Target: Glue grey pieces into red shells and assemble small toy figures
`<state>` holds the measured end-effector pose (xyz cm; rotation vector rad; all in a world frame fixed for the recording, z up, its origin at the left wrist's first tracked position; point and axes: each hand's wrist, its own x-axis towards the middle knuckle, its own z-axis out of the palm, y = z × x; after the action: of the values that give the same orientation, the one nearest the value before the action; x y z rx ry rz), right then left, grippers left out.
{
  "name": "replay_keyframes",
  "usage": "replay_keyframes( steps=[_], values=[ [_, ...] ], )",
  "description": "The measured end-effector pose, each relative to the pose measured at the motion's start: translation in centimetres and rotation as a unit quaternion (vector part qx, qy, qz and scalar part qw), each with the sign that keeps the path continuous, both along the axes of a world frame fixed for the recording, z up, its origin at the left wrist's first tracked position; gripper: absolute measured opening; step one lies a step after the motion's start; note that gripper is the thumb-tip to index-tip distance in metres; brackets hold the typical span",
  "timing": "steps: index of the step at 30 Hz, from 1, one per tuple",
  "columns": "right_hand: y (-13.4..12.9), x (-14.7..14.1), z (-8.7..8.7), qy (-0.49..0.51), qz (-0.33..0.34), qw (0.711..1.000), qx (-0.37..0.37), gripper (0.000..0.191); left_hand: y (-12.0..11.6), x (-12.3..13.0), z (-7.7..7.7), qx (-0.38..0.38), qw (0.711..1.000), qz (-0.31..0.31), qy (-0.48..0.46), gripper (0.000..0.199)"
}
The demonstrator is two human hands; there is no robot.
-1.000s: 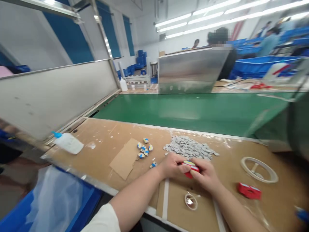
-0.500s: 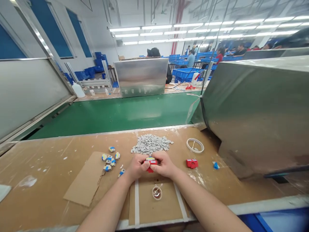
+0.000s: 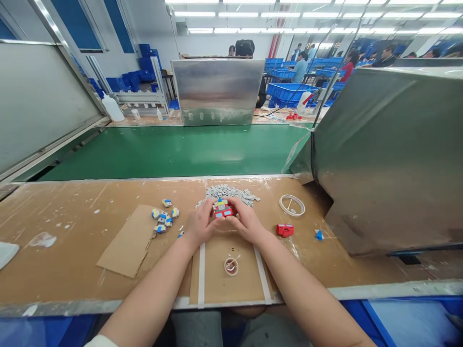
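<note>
Between my two hands is a small red toy piece (image 3: 223,212) with yellow, grey and blue parts on top. My left hand (image 3: 199,222) grips its left side and my right hand (image 3: 246,221) its right side, fingers curled round it. Just beyond them lies a pile of small grey pieces (image 3: 231,192), partly hidden by my hands. A small cup (image 3: 231,266) with a stick in it stands nearer to me on the cardboard. Several white, blue and yellow pieces (image 3: 162,218) lie to the left. Another red piece (image 3: 285,230) rests to the right.
A cardboard sheet (image 3: 128,241) lies on the left. To the right are a white ring (image 3: 292,205) and a blue scrap (image 3: 319,235). A green belt (image 3: 173,152) crosses behind the table, with a large metal housing (image 3: 394,164) on the right. People sit far back.
The view has tilted down. The red piece now shows more of its top, with grey and blue parts visible, and my hands have spread slightly along its sides, covering part of the grey pile.
</note>
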<state>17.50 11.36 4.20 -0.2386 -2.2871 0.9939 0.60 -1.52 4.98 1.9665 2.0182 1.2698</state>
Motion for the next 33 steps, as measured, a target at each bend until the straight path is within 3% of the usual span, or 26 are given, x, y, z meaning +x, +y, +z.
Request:
replay_keyframes(
  steps=[5, 11, 20, 28, 33],
  values=[
    [-0.8, -0.3, -0.5, 0.006, 0.038, 0.989, -0.143, 0.059, 0.1, -0.2, -0.4, 0.012, 1.0, 0.001, -0.012, 0.063],
    [-1.8, -0.8, -0.2, 0.02, 0.069, 0.949, -0.308, 0.061, 0.2, -0.4, -0.8, 0.049, 0.998, 0.017, -0.042, 0.068],
    [-2.1, -1.0, 0.1, 0.035, 0.053, 0.938, -0.342, 0.058, 0.4, -0.5, 0.4, 0.119, 0.993, -0.024, 0.002, 0.062],
    [-2.2, -1.1, 0.5, 0.007, 0.023, 0.925, -0.38, 0.037, 0.4, -0.2, 0.3, 0.108, 0.992, -0.023, 0.055, 0.043],
    [-2.7, -1.3, 0.9, 0.001, 0.027, 0.918, -0.396, 0.034, 0.2, 0.0, 0.5, 0.097, 0.992, -0.002, 0.075, 0.04]
  ],
)
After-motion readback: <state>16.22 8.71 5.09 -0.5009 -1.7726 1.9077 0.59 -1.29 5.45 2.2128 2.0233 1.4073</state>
